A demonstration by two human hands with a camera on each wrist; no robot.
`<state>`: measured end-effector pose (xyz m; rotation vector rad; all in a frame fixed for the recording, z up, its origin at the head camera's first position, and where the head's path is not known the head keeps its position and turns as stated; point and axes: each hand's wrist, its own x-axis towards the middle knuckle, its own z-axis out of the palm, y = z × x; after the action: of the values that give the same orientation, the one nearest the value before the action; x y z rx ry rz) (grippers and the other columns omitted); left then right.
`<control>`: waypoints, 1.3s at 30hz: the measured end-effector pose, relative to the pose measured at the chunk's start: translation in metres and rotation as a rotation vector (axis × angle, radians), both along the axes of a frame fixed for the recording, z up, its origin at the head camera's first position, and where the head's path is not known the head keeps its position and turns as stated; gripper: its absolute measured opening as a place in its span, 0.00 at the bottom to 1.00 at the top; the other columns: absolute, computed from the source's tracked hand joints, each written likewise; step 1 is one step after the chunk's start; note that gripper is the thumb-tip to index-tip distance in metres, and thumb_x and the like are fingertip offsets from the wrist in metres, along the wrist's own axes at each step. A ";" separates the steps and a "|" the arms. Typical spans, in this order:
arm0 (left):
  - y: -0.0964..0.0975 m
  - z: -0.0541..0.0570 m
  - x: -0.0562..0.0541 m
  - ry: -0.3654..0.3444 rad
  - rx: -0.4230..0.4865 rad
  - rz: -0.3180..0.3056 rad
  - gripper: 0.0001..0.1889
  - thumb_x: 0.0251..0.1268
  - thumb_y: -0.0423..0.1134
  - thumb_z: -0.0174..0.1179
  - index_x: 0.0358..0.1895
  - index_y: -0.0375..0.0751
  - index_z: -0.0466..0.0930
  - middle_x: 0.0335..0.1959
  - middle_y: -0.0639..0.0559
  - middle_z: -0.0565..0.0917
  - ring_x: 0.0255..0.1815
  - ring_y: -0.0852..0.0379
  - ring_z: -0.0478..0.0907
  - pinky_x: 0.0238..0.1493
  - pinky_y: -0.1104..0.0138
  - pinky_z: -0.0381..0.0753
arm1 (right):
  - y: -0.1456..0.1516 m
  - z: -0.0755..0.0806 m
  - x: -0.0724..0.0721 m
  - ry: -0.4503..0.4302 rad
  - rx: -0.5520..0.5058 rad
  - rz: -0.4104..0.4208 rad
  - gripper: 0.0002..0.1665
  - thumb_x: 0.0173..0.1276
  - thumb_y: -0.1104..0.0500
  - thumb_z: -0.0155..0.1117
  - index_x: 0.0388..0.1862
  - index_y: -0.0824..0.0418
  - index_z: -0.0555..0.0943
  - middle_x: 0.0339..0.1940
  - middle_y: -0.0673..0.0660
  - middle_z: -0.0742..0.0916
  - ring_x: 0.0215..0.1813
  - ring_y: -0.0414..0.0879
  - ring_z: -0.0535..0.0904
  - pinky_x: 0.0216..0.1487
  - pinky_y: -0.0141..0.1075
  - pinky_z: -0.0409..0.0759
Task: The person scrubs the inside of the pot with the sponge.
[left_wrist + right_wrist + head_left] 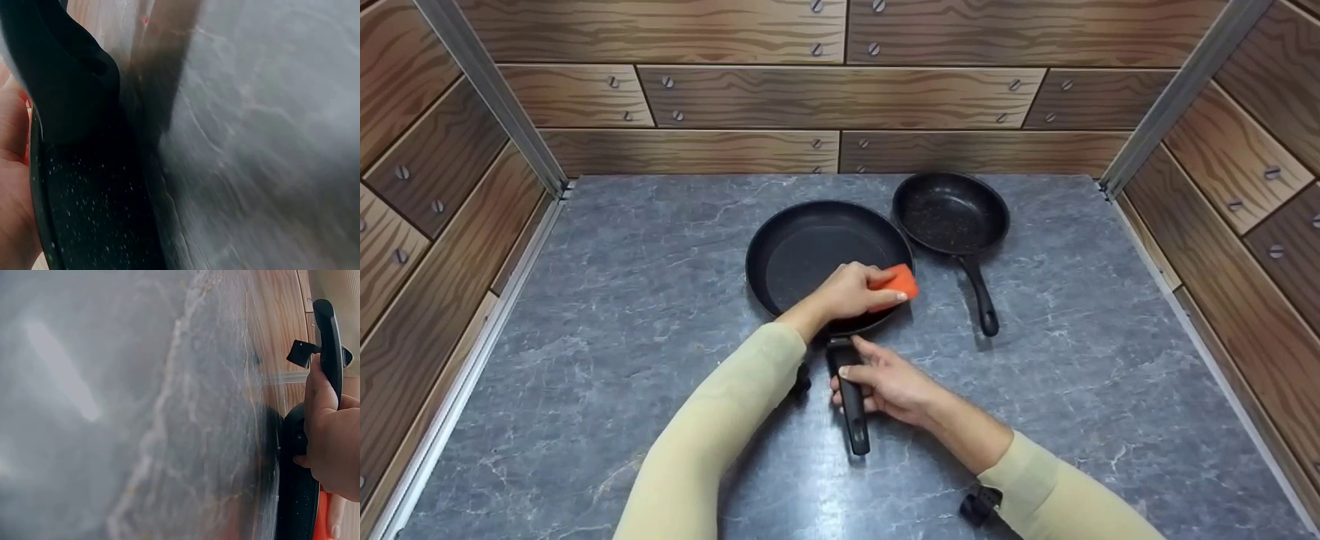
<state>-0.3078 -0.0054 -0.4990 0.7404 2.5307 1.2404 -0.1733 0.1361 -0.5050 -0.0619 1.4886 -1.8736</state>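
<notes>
A large black frying pan (802, 247) sits on the tabletop, its handle (853, 416) pointing toward me. My left hand (851, 291) holds an orange sponge (901, 280) against the inside of the pan's right wall. Lower down, my right hand (896, 386) grips the handle, thumb on top and fingers curled beneath it. In the left wrist view the pan's speckled outer side (95, 202) hides most of the left hand (14, 185). The right wrist view has the right hand (337, 444) around the handle (329, 343), with part of the sponge (322, 517) below.
A smaller black frying pan (949, 214) stands at the back right, close beside the large one, its handle (981, 300) angled toward me. Grey marbled tabletop (622, 300) surrounds both. Wood-patterned walls (735, 97) enclose the back and sides.
</notes>
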 end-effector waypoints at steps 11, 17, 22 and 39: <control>-0.014 0.014 -0.011 -0.033 -0.184 -0.206 0.34 0.75 0.58 0.64 0.80 0.55 0.69 0.80 0.40 0.68 0.81 0.46 0.65 0.78 0.57 0.64 | -0.001 0.002 0.002 -0.019 0.010 -0.003 0.53 0.82 0.65 0.55 0.88 0.61 0.30 0.43 0.60 0.88 0.41 0.47 0.90 0.42 0.41 0.89; -0.008 0.011 -0.010 0.022 -0.179 -0.186 0.34 0.76 0.58 0.65 0.79 0.52 0.70 0.79 0.39 0.70 0.79 0.47 0.67 0.77 0.59 0.66 | 0.000 0.003 0.002 -0.020 0.020 -0.013 0.53 0.82 0.65 0.55 0.89 0.61 0.31 0.43 0.59 0.88 0.40 0.47 0.90 0.41 0.41 0.89; 0.000 0.006 -0.010 0.057 -0.178 -0.129 0.36 0.76 0.60 0.62 0.80 0.50 0.69 0.80 0.38 0.67 0.79 0.45 0.67 0.77 0.58 0.66 | 0.000 0.002 0.003 -0.014 0.015 -0.017 0.53 0.82 0.65 0.55 0.89 0.61 0.31 0.42 0.59 0.88 0.40 0.48 0.90 0.41 0.41 0.89; 0.004 0.001 -0.024 0.124 -0.294 -0.082 0.39 0.78 0.62 0.59 0.84 0.52 0.62 0.83 0.32 0.59 0.81 0.35 0.62 0.79 0.50 0.62 | -0.003 0.001 0.006 -0.017 0.004 -0.031 0.53 0.82 0.65 0.56 0.89 0.60 0.32 0.43 0.61 0.87 0.39 0.48 0.89 0.44 0.44 0.90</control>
<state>-0.3320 -0.0011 -0.4975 0.8623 2.6690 0.7944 -0.1677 0.1328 -0.5040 -0.0214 1.4890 -1.8912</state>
